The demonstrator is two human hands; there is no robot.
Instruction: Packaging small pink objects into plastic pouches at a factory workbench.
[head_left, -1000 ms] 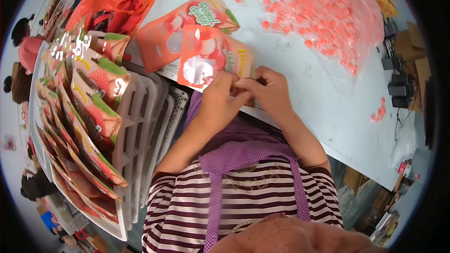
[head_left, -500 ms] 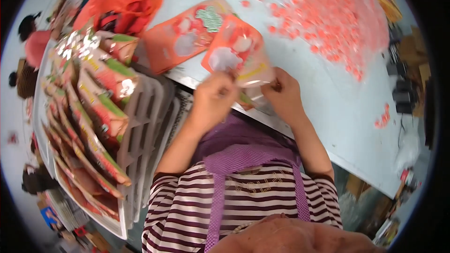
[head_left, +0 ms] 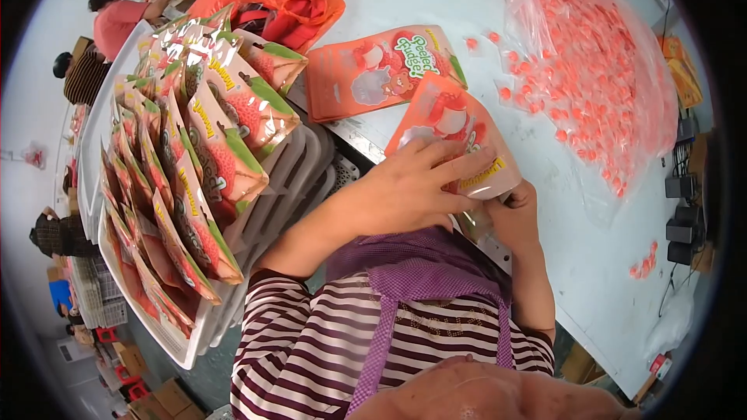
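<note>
Against the table's near edge, a pink-orange pouch (head_left: 442, 105) with fruit pictures stands tilted between my hands. My left hand (head_left: 405, 187) reaches across its front, fingers over the printed face and gripping it. At the pouch's near right end my right hand (head_left: 513, 216) is closed on it; some of those fingertips are hidden. A stack of flat pouches (head_left: 342, 82) of the same print lies just beyond, on the left. Farther right, a large clear plastic bag (head_left: 650, 101) holds a heap of small wrapped pink sweets (head_left: 580, 82), with several loose sweets beside it.
On my left, stacked white plastic trays (head_left: 187, 354) carry upright filled pouches (head_left: 204, 155). A red plastic bag (head_left: 319, 0) rests behind the flat stack. Several sweets (head_left: 644, 260) lie near the table's right edge, by black boxes (head_left: 682, 218). A co-worker (head_left: 120, 23) is at far left.
My left hand has moved right and spread over the pouch's front. The pouch and my right hand have shifted right and nearer, while the whole view has swung.
</note>
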